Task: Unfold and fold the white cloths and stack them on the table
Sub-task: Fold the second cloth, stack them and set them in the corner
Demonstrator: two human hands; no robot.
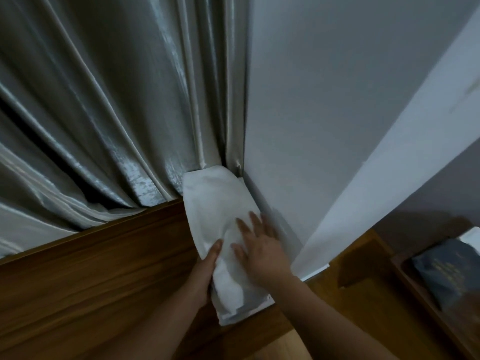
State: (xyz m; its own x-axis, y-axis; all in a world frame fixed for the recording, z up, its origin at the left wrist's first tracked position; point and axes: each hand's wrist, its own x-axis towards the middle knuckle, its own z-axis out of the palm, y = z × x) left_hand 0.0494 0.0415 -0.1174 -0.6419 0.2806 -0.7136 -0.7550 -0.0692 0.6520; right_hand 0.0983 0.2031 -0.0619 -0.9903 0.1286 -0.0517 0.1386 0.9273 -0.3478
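Note:
A stack of folded white cloths (215, 203) lies on the right end of the wooden table (104, 268), pushed against the wall corner. My right hand (259, 245) rests flat on top of the stack with its fingers spread. My left hand (205, 271) presses against the stack's left side, thumb on the top cloth's edge. The top cloth is bunched into a soft fold between my hands. Lower layers show as thin edges at the near end of the stack.
A grey satin curtain (91, 113) hangs behind the table on the left. A white wall (337, 113) rises right beside the stack. A dark book (449, 276) sits in a wooden tray (415, 302) at the lower right.

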